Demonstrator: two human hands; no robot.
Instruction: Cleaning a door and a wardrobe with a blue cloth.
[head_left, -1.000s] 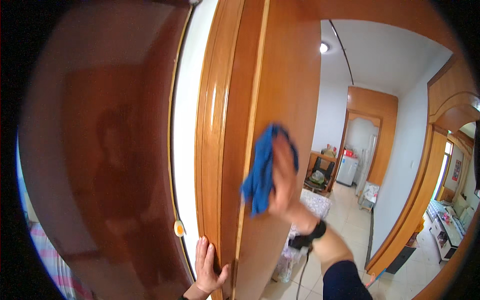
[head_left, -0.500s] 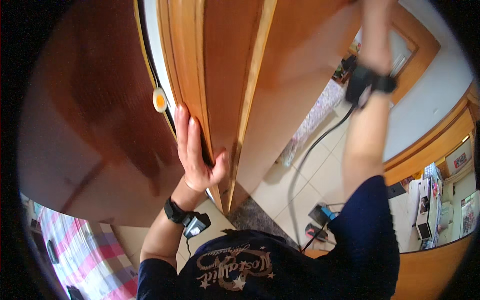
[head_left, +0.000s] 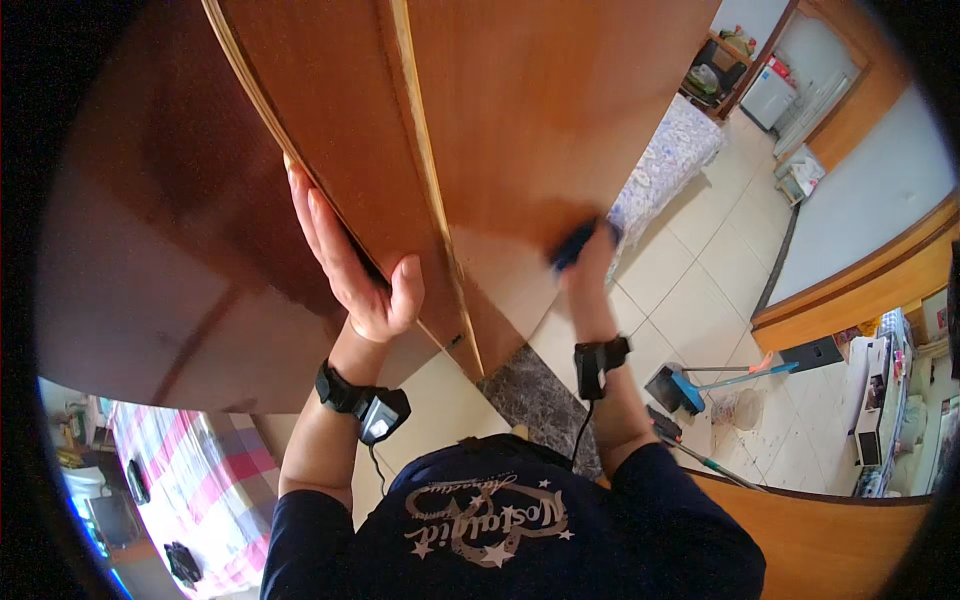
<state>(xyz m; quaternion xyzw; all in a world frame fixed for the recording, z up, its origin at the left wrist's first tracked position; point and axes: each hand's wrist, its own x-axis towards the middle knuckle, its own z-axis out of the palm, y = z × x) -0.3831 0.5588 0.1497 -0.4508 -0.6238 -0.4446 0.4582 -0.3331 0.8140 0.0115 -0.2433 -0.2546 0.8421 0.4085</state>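
Note:
A brown wooden door (head_left: 540, 110) stands in front of me, its edge toward my left side. My left hand (head_left: 350, 270) braces on that edge, its long fingers straight along one side and its thumb on the other. Lower on the broad door panel, my right hand (head_left: 592, 275) has a dark blue cloth (head_left: 580, 243) in its grip, pressed at the glossy surface. Motion smears that hand and the cloth. Both wrists wear black straps with small devices.
To the right, a blue broom (head_left: 685, 390) and a dark dustpan lie on the tiled floor (head_left: 690, 290). Beyond the door is a bed with a floral cover (head_left: 665, 160). A checked bedspread (head_left: 200, 470) shows at lower left. A dark stone threshold (head_left: 535, 395) crosses below.
My right hand has come down from high on the door to its lower part, with the cloth now visible. The door and my left hand have shifted leftward in view.

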